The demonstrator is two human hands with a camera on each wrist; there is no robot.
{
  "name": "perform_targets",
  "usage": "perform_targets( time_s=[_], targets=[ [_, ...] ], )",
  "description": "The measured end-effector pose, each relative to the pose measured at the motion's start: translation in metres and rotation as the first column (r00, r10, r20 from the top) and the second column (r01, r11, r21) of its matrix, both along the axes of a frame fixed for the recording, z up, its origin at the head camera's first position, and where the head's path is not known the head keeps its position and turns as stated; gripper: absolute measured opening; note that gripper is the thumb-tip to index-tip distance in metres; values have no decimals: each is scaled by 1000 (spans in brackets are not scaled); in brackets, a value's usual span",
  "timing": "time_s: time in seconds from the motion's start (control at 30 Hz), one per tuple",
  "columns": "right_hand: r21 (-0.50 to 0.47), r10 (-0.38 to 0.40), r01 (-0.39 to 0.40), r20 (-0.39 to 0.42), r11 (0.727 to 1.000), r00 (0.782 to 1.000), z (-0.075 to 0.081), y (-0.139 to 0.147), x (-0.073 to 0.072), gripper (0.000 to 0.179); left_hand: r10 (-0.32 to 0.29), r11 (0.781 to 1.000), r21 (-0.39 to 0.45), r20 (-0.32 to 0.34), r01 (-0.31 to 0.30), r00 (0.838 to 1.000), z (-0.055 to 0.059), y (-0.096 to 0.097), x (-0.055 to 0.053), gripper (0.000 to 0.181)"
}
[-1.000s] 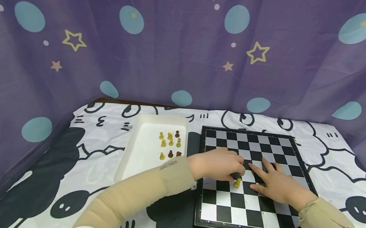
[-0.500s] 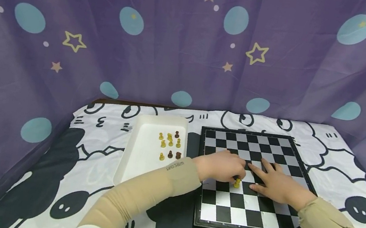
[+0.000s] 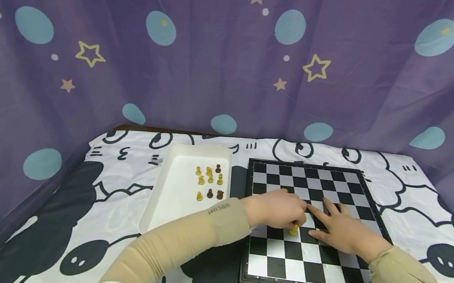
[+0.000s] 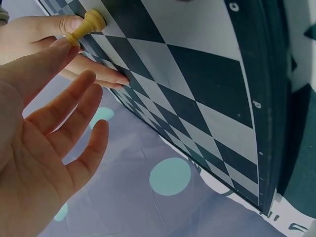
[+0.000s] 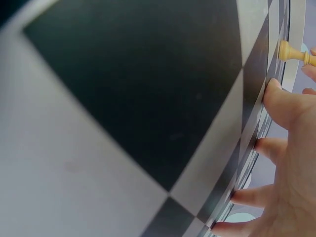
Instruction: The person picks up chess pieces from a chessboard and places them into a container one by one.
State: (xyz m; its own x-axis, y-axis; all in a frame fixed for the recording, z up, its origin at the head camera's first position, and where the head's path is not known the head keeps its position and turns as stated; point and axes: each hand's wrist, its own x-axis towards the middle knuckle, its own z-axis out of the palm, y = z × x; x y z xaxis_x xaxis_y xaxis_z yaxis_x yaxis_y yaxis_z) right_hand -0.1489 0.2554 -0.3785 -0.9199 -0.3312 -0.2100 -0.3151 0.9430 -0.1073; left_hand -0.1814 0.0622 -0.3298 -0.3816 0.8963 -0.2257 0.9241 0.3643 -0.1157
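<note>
In the head view, a chessboard point(image 3: 287, 281) with black and light squares lies to the right of centre. My left hand point(image 3: 278, 209) reaches over its middle and pinches a yellow chess piece point(image 3: 294, 230) between thumb and fingertip. In the left wrist view the piece point(image 4: 93, 22) has its wide base toward the board; its top is hidden by the fingertips. The other fingers of that left hand point(image 4: 54, 123) are loosely bent away from the board. My right hand point(image 3: 341, 228) rests on the board just right of the piece, fingers spread and fingertips point(image 5: 237, 196) on the squares.
Left of the board, a shallow white tray point(image 3: 171, 201) holds several yellow chess pieces point(image 3: 209, 172) and a few dark brown ones point(image 3: 220, 195). A cartoon-patterned cloth point(image 3: 128, 185) covers the table. Behind it hangs a purple curtain point(image 3: 202, 74).
My left hand has shifted slightly right, closing in over the yellow chess piece, which stays at about the same spot. The right hand keeps its place on the board.
</note>
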Motion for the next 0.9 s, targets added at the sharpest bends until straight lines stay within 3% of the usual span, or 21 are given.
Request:
perform_targets(
  time_s=[0.9],
  targets=[
    [13, -8, 8, 10, 1000, 1000, 2, -1, 0, 78, -33, 998, 52, -54, 36, 998, 1, -4, 0, 9]
  ],
)
